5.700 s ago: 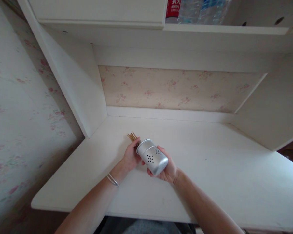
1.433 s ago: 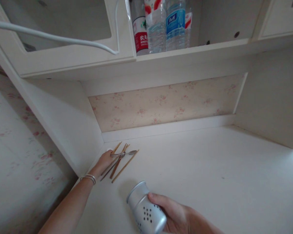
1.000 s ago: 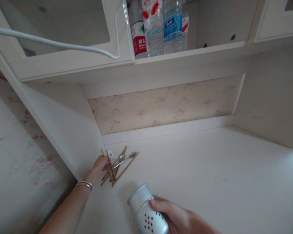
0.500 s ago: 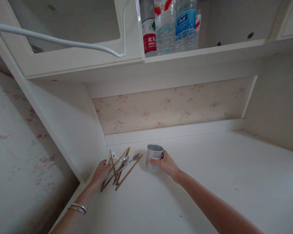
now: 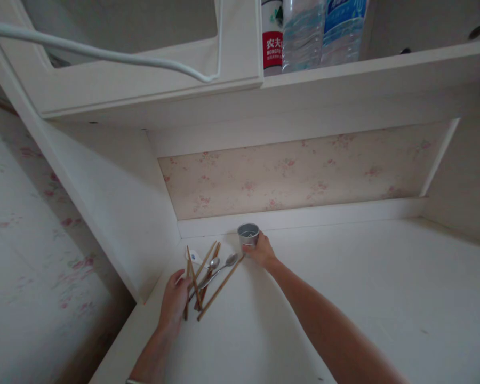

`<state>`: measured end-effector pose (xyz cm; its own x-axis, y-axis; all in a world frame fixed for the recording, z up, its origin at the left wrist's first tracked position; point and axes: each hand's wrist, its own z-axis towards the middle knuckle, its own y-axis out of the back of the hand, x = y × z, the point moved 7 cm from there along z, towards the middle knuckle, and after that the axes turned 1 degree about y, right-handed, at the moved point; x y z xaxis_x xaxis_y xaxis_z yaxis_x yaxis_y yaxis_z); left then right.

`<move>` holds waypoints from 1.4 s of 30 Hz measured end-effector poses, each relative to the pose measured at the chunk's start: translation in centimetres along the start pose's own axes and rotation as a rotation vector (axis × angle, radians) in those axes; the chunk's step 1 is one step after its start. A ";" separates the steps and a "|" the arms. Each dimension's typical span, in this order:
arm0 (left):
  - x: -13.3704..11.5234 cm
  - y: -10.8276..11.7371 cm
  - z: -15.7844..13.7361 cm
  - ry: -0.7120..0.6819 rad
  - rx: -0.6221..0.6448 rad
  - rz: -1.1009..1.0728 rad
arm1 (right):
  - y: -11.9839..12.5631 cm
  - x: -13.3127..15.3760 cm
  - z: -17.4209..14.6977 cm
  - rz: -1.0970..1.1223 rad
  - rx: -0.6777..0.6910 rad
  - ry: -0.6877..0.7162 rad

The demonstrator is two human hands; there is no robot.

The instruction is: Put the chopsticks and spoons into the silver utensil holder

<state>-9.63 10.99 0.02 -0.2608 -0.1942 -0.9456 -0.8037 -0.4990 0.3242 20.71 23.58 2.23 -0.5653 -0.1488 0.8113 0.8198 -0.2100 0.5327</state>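
Observation:
My right hand [image 5: 260, 249] is wrapped around a grey metal utensil holder [image 5: 248, 240], its round mouth upward and small holes showing inside. To its left, several wooden chopsticks [image 5: 222, 288] lie crossed on the white surface. Among them are two metal spoons [image 5: 231, 260] and a white spoon [image 5: 193, 256] with a blue mark. At the left edge of this pile, my left hand [image 5: 175, 301] has curved fingers, with a gap by the thumb. Its fingertips are against the leftmost chopstick [image 5: 186, 306]; no grip on it shows.
A white panel [image 5: 120, 197] closes the left side. Overhead runs a cabinet shelf [image 5: 344, 80] holding plastic bottles [image 5: 304, 40]. A white cable [image 5: 104, 53] crosses the cabinet door [image 5: 240, 53]. The white countertop [image 5: 344, 277] extends right.
My right hand has shifted the holder back and left, closer to the chopsticks. The left hand has moved right against the pile, and the leftmost chopstick has turned. The view has shifted slightly.

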 end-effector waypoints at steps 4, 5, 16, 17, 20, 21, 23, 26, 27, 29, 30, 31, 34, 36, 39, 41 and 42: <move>0.7 0.5 0.2 -0.039 -0.012 0.045 | -1.6 0.0 -0.3 -0.060 0.073 -0.071; 0.9 0.5 0.3 -0.048 -0.009 0.054 | -1.7 -0.1 -0.5 -0.068 0.090 -0.076; -3.5 -1.3 -3.1 -0.469 -0.044 0.131 | 3.0 -3.0 -11.4 0.354 0.205 -0.145; -4.2 -2.3 -4.5 -0.477 0.005 0.081 | 3.4 -2.8 -13.2 0.423 0.226 -0.144; -5.9 -6.3 -9.7 -0.422 0.255 -0.060 | 4.5 -1.6 -18.0 0.548 0.284 -0.156; -6.3 -7.7 -11.6 -0.386 0.336 -0.091 | 4.7 -1.2 -19.3 0.575 0.297 -0.156; -6.9 -10.6 -15.4 -0.331 0.517 -0.111 | 5.2 -0.2 -21.3 0.614 0.316 -0.131; -6.9 -14.2 -20.1 -0.312 0.773 -0.118 | 6.3 0.6 -22.7 0.535 0.271 -0.050; -6.7 -15.0 -21.0 -0.312 0.814 -0.122 | 6.7 0.6 -22.9 0.476 0.242 -0.023; -6.2 -15.8 -21.8 -0.301 0.845 -0.132 | 7.2 0.6 -23.0 0.373 0.210 0.015; -5.9 -16.0 -21.9 -0.292 0.849 -0.139 | 7.2 0.5 -23.0 0.343 0.219 0.024; -5.7 -16.0 -21.8 -0.286 0.853 -0.144 | 7.2 0.5 -23.0 0.324 0.241 0.032; -5.5 -15.3 -21.7 -0.288 0.880 -0.143 | 6.9 0.6 -23.0 0.285 0.300 0.052; -5.5 -14.8 -21.7 -0.268 0.907 -0.146 | 6.8 0.7 -23.1 0.266 0.326 0.058; -5.4 -14.3 -21.9 -0.214 0.956 -0.182 | 6.6 0.6 -23.3 0.266 0.374 0.038; -5.3 -14.3 -22.1 -0.193 0.985 -0.209 | 6.5 0.5 -23.4 0.265 0.390 0.030; -5.3 -14.3 -22.1 -0.190 0.997 -0.220 | 6.4 0.5 -23.4 0.257 0.392 0.031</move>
<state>15.10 0.45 0.95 -0.0656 -0.0042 -0.9978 -0.8988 0.4346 0.0573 23.60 -0.51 0.39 -0.3371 -0.1778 0.9245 0.9027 0.2178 0.3710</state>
